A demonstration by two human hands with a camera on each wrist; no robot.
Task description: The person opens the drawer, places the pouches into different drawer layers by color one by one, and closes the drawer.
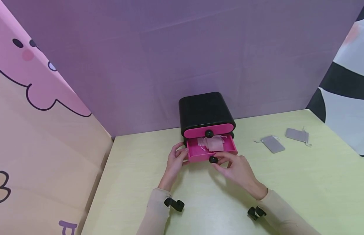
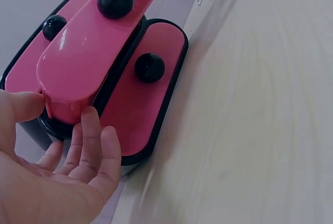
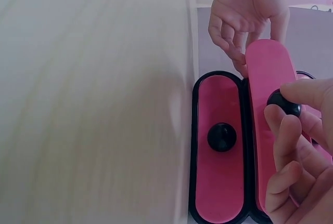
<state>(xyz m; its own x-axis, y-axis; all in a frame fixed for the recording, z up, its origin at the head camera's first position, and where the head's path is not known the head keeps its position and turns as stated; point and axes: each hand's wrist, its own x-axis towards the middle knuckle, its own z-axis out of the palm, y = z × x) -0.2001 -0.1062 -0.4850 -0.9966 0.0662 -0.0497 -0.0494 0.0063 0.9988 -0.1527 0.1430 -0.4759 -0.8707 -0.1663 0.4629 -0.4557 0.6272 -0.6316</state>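
Note:
A small black chest with pink drawer fronts stands against the back wall. Its middle drawer is pulled out, with light pink drawstring pouches lying inside. My right hand pinches that drawer's round black knob between thumb and fingers. At the drawer's left end, my left hand holds the side, thumb on one edge and fingers on the opposite one. The top drawer and the bottom drawer are pushed in.
Two grey drawstring pouches lie on the pale wooden table, to the right of the chest. Behind it hangs a purple cloth wall. A printed cartoon panel borders the table's left side.

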